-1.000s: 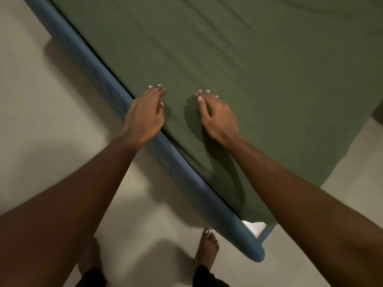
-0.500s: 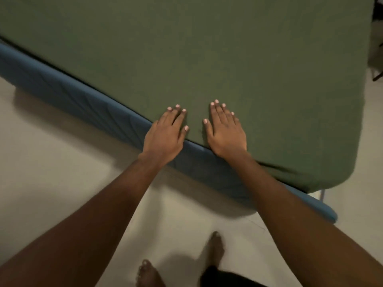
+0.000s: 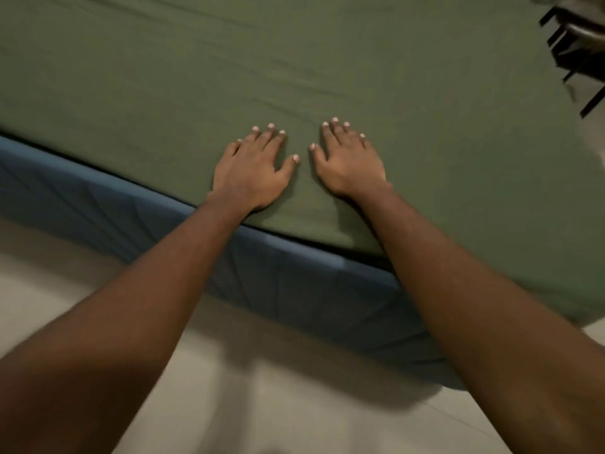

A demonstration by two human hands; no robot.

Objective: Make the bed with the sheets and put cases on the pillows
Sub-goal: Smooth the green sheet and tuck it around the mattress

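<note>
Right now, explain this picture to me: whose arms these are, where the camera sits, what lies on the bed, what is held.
There is no machine. A person wears one camera on the head, looking forward and down, so the two arms are that person's own. The left hand and the right hand lie flat, side by side, fingers straight, on a green sheet spread over the bed, near its edge. Neither holds anything. Below the sheet runs the blue bed base, then the pale floor. At top right, dark furniture shows, too blurred to name. No pillow is in view.
</note>
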